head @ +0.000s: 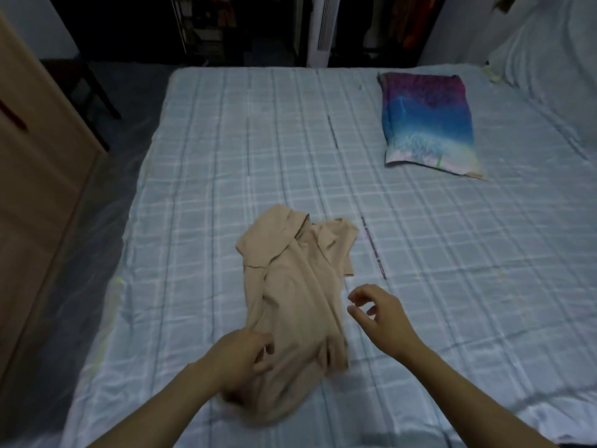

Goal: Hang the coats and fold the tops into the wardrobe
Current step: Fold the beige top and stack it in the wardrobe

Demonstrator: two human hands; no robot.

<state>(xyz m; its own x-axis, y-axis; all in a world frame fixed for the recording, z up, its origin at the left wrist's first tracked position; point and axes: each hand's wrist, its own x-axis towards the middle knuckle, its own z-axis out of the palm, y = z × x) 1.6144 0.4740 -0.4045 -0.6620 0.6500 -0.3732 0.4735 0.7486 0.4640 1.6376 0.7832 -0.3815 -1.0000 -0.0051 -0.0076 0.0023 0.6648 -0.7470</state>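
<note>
A beige top (297, 286) lies crumpled lengthwise on the bed (452, 253), its sleeves bunched at the far end. My left hand (245, 357) grips the near hem of the top, fingers curled into the cloth. My right hand (378, 313) hovers just to the right of the top, fingers loosely curled, holding nothing.
A pillow (428, 124) in purple, blue and white lies at the far right of the bed. A wooden wardrobe door (38, 176) stands at the left. Beyond the bed is a dark open closet (226, 27) with hanging clothes and a white post (323, 30).
</note>
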